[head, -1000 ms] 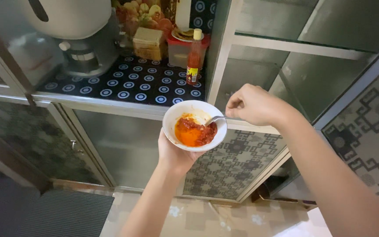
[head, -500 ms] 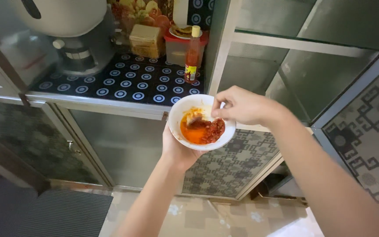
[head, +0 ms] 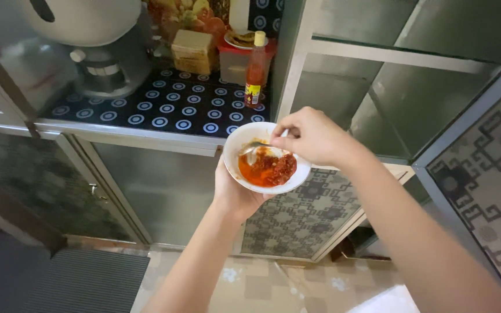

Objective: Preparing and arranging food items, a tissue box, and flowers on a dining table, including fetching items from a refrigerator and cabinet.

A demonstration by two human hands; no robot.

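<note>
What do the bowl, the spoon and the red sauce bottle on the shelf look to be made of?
The bowl looks like glazed ceramic, or possibly melamine: plain white with a smooth, glossy rim. The spoon seems to be polished metal, grey and reflective. The bottle appears to be clear plastic, since the red sauce shows through, with a pale yellow cap.

This was a home kitchen. A metal-framed cupboard (head: 297,64) with glass doors stood against the wall, its open shelf (head: 163,113) lined with a dark mat of white rings. On that shelf sat a white appliance (head: 88,35), a bottle of red sauce (head: 255,72), a lidded plastic tub (head: 233,64) with a plate on top, and a small box (head: 191,51). Patterned panels (head: 302,217) closed the lower part, and the floor (head: 262,287) was tiled. A white bowl (head: 244,139) of red, oily sauce was held before the cupboard.
</note>
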